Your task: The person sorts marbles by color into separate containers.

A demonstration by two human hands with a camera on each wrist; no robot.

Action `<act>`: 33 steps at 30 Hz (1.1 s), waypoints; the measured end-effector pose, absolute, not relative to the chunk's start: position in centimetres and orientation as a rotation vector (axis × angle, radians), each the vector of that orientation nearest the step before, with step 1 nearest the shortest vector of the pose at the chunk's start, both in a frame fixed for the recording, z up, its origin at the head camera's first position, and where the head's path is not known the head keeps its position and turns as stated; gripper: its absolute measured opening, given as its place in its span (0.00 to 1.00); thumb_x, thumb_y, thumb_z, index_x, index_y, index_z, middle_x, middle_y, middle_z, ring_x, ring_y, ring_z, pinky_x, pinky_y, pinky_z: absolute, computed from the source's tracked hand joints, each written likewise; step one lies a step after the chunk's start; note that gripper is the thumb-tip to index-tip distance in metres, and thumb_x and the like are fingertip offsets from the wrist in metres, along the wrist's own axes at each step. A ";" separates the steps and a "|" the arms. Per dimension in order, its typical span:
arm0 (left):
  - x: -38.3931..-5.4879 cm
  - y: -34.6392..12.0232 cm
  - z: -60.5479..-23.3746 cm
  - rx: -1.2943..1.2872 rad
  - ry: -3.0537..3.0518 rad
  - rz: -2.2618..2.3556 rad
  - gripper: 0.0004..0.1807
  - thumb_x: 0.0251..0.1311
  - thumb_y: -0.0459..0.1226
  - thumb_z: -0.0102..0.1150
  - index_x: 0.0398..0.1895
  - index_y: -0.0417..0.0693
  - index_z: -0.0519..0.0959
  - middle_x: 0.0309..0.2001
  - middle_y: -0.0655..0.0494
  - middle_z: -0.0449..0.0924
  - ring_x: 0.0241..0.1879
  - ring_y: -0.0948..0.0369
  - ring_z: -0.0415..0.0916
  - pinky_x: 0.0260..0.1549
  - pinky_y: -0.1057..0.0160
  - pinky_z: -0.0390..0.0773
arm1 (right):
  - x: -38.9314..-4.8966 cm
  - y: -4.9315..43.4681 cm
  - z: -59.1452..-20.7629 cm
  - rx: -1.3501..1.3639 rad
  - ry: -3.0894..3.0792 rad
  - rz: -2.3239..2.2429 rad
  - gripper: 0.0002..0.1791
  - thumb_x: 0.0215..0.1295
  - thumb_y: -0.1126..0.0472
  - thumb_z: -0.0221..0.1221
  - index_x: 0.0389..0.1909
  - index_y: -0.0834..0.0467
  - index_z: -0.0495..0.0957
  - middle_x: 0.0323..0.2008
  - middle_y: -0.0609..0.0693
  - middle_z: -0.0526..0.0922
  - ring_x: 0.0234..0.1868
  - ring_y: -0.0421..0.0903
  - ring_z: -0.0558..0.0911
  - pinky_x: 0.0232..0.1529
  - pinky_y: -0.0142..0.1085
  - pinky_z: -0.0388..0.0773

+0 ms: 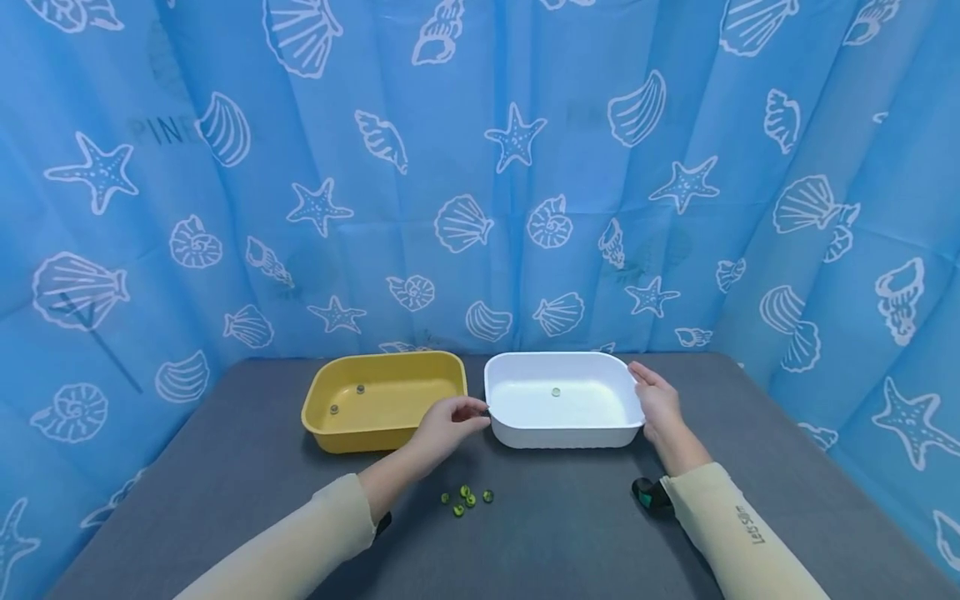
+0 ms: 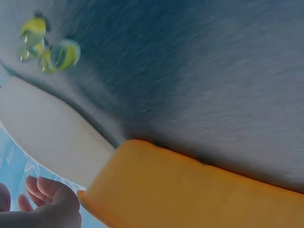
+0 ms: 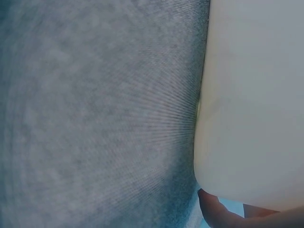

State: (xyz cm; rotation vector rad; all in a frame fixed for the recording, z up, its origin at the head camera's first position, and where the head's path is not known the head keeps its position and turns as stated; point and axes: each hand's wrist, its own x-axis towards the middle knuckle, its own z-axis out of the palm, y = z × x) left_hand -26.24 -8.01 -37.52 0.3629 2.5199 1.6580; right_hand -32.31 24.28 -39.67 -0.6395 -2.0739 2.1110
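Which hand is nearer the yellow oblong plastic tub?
Left. The left hand is beside the yellow tub; the right hand is farther right, at the white oblong plastic tub.

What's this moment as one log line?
left hand: at white tub, left end; right hand: opposite end; green marbles: on table; yellow tub: beside white tub
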 end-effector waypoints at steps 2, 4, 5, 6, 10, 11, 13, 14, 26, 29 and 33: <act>-25.7 -8.7 -37.7 0.375 2.510 1.649 0.14 0.64 0.36 0.61 0.51 0.39 0.80 0.41 0.54 0.80 0.40 0.58 0.73 0.43 0.60 0.77 | -32.9 24.7 -40.3 -0.650 -2.077 2.096 0.26 0.78 0.68 0.33 0.74 0.57 0.56 0.73 0.53 0.57 0.73 0.49 0.55 0.70 0.44 0.54; -25.2 -9.3 -37.8 0.394 2.500 1.642 0.14 0.64 0.37 0.61 0.51 0.40 0.80 0.42 0.54 0.80 0.40 0.59 0.73 0.44 0.60 0.78 | -33.0 24.7 -40.3 -0.658 -2.078 2.091 0.26 0.78 0.68 0.33 0.75 0.57 0.56 0.73 0.53 0.57 0.73 0.49 0.55 0.70 0.43 0.54; -25.0 -9.6 -37.9 0.405 2.494 1.642 0.15 0.64 0.37 0.61 0.51 0.39 0.80 0.42 0.54 0.80 0.40 0.59 0.73 0.43 0.60 0.77 | -33.0 24.7 -40.4 -0.660 -2.080 2.092 0.26 0.78 0.67 0.33 0.75 0.56 0.56 0.73 0.53 0.57 0.73 0.49 0.55 0.70 0.43 0.54; -24.8 -9.9 -37.9 0.412 2.486 1.645 0.15 0.64 0.37 0.61 0.51 0.39 0.80 0.42 0.54 0.80 0.40 0.59 0.74 0.43 0.60 0.77 | -33.0 24.7 -40.3 -0.660 -2.083 2.094 0.26 0.78 0.67 0.33 0.75 0.56 0.56 0.74 0.52 0.57 0.74 0.49 0.55 0.70 0.43 0.54; -24.1 -10.7 -38.2 0.417 2.472 1.637 0.15 0.64 0.36 0.61 0.50 0.37 0.80 0.40 0.55 0.80 0.38 0.60 0.73 0.41 0.61 0.76 | -32.3 24.3 -39.7 -0.656 -2.089 2.104 0.26 0.78 0.67 0.33 0.75 0.57 0.55 0.74 0.53 0.56 0.74 0.50 0.54 0.70 0.44 0.53; -24.0 -10.8 -38.3 0.419 2.475 1.632 0.15 0.64 0.35 0.61 0.50 0.36 0.79 0.39 0.55 0.80 0.38 0.59 0.72 0.40 0.61 0.76 | -32.3 24.3 -39.7 -0.657 -2.088 2.105 0.26 0.78 0.67 0.33 0.75 0.57 0.55 0.74 0.53 0.56 0.74 0.50 0.54 0.70 0.44 0.53; -23.8 -11.2 -38.5 0.410 2.476 1.624 0.14 0.65 0.35 0.61 0.50 0.36 0.79 0.38 0.55 0.80 0.37 0.59 0.72 0.40 0.62 0.76 | -32.3 24.3 -39.6 -0.656 -2.088 2.109 0.26 0.78 0.67 0.33 0.75 0.57 0.54 0.74 0.53 0.56 0.74 0.50 0.54 0.70 0.45 0.53; -23.7 -11.4 -38.6 0.408 2.480 1.618 0.14 0.65 0.35 0.61 0.50 0.36 0.80 0.38 0.55 0.80 0.38 0.59 0.72 0.40 0.61 0.76 | -32.3 24.3 -39.6 -0.655 -2.089 2.110 0.26 0.78 0.67 0.33 0.75 0.57 0.54 0.74 0.53 0.56 0.74 0.50 0.54 0.70 0.45 0.53; -23.2 -14.0 -39.3 0.520 2.422 1.538 0.15 0.64 0.35 0.61 0.51 0.35 0.80 0.43 0.49 0.80 0.41 0.59 0.73 0.41 0.60 0.76 | -32.5 24.4 -39.5 -0.655 -2.097 2.099 0.26 0.79 0.66 0.33 0.75 0.57 0.55 0.74 0.54 0.56 0.74 0.51 0.54 0.70 0.45 0.52; -23.0 -14.8 -39.4 0.558 2.407 1.481 0.15 0.63 0.34 0.62 0.51 0.35 0.80 0.43 0.46 0.80 0.40 0.59 0.73 0.39 0.61 0.74 | -32.5 24.3 -39.6 -0.657 -2.097 2.101 0.26 0.78 0.67 0.33 0.75 0.57 0.55 0.74 0.54 0.56 0.74 0.51 0.54 0.70 0.45 0.52; -22.8 -15.8 -39.9 0.624 2.399 1.356 0.15 0.61 0.34 0.64 0.50 0.37 0.80 0.44 0.48 0.80 0.39 0.59 0.72 0.37 0.62 0.73 | -32.4 24.4 -39.6 -0.657 -2.093 2.105 0.26 0.78 0.67 0.33 0.75 0.57 0.55 0.74 0.54 0.56 0.74 0.50 0.54 0.71 0.45 0.52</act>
